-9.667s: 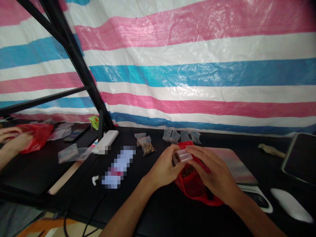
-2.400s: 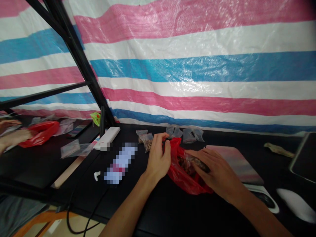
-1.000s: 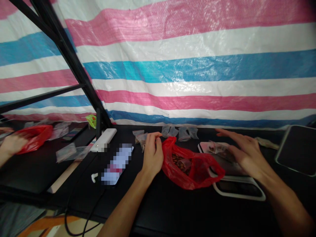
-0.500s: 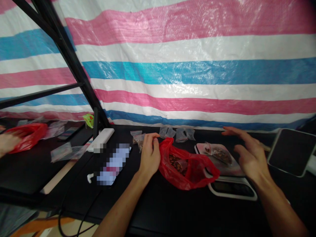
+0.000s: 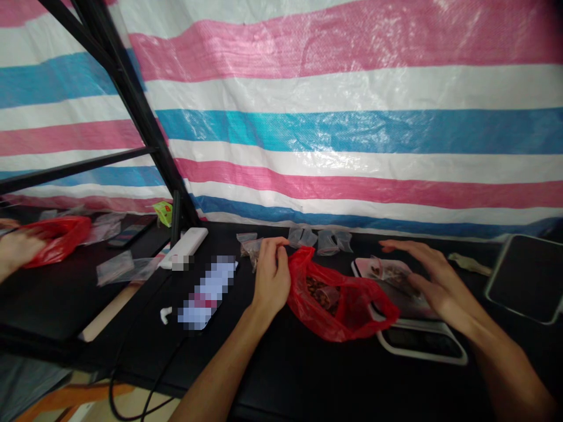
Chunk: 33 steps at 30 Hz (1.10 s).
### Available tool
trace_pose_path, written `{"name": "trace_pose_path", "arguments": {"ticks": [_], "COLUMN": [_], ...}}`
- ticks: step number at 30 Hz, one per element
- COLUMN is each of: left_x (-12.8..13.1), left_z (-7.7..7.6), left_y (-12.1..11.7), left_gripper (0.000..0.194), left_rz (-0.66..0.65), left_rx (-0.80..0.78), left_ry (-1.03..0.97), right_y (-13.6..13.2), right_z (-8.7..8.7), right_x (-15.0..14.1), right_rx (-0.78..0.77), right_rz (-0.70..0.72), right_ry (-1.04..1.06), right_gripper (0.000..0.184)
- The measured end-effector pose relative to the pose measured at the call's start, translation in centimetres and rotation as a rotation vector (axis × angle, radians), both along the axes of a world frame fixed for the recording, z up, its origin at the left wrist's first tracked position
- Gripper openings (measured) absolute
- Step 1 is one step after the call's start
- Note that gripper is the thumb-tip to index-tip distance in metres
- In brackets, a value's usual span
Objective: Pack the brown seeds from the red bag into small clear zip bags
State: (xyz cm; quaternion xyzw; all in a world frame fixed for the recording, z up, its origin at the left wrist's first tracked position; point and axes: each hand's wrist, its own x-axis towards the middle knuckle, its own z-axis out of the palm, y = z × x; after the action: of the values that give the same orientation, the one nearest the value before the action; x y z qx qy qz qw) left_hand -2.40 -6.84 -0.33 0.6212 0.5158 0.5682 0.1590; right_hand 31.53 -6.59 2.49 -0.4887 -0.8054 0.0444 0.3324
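The fingers [image 5: 409, 249] of the right hand [image 5: 444, 293] are spread open and a little bent, and they hold nothing. They are just beside a small zip bag of brown pieces [image 5: 391, 272], which lies on a digital kitchen scale [image 5: 420, 346] at the right of the bench [image 5: 308, 375]. The long axis of this small bag runs from upper left to lower right, and the right hand, on its right side, is the nearer hand. The left hand [image 5: 271, 278] is curled beside the mouth of a red plastic bag [image 5: 347, 310], near the lower middle of the frame; I cannot tell if it holds something. That bag's mouth points to the upper left, toward the left hand.
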Motion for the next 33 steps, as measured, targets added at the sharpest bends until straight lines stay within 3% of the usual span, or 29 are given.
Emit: {"name": "trace_pose_path", "arguments": {"ticks": [12,33], "left_x": [0.0,-0.1], "left_z": [0.0,-0.2], "left_y": [0.0,0.1], "left_gripper": [0.023,0.028], "left_rz": [-0.007,0.004], "left_rx": [-0.008,-0.009], "left_ry": [-0.007,-0.009], "right_y": [0.3,0.5], "right_z": [-1.3,-2.3], "right_x": [0.9,0.5], "right_rx": [-0.152,-0.152], "right_rz": [-0.080,-0.102], "right_ry": [-0.089,-0.165], "right_gripper": [0.064,0.068]}}
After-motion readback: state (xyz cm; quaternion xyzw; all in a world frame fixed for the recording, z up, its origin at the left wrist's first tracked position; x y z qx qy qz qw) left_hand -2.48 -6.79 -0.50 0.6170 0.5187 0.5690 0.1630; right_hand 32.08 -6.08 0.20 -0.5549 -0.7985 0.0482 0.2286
